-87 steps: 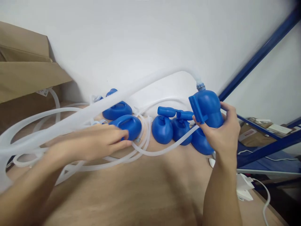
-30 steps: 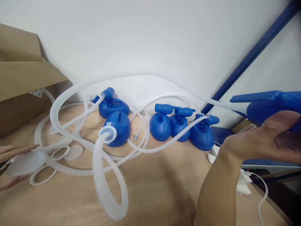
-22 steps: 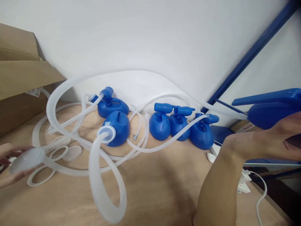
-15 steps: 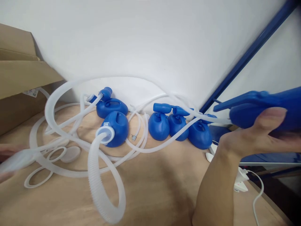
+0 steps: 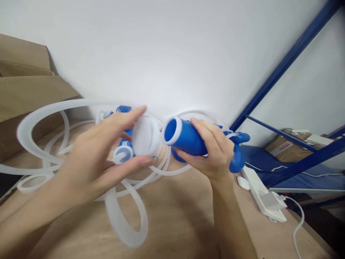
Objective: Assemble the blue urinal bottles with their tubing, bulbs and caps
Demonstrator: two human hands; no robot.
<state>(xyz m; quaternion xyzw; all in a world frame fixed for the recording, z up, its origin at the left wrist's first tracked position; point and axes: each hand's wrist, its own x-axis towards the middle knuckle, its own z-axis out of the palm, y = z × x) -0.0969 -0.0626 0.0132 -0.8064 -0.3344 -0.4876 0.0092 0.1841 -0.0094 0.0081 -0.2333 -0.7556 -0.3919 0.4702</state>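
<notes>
My left hand (image 5: 94, 154) reaches over the table and grips a round, translucent white cap (image 5: 147, 136) between thumb and fingers. Wrapped round a blue funnel-like tube (image 5: 190, 138) is my right hand (image 5: 212, 147). The tube's open mouth, ringed by a white rim (image 5: 175, 131), points left toward the cap, close beside it. The far end of the tube is hidden by my right hand. Behind the hands stand blue jugs, partly covered; one has a white-collared mouth (image 5: 123, 154) with a ribbed white hose (image 5: 118, 219) running out of it.
Translucent tubing (image 5: 35, 115) loops across the left side of the wooden table (image 5: 178, 216). A cardboard box (image 5: 24, 93) stands at the left. On the right lie a white power strip (image 5: 258, 190) with a plugged-in adapter and a white oval object (image 5: 243, 182), near a blue metal frame (image 5: 285, 61).
My right hand has brought the blue tube from the right edge to the middle. My left hand has come in from the left edge, bringing the white cap up to the tube's mouth.
</notes>
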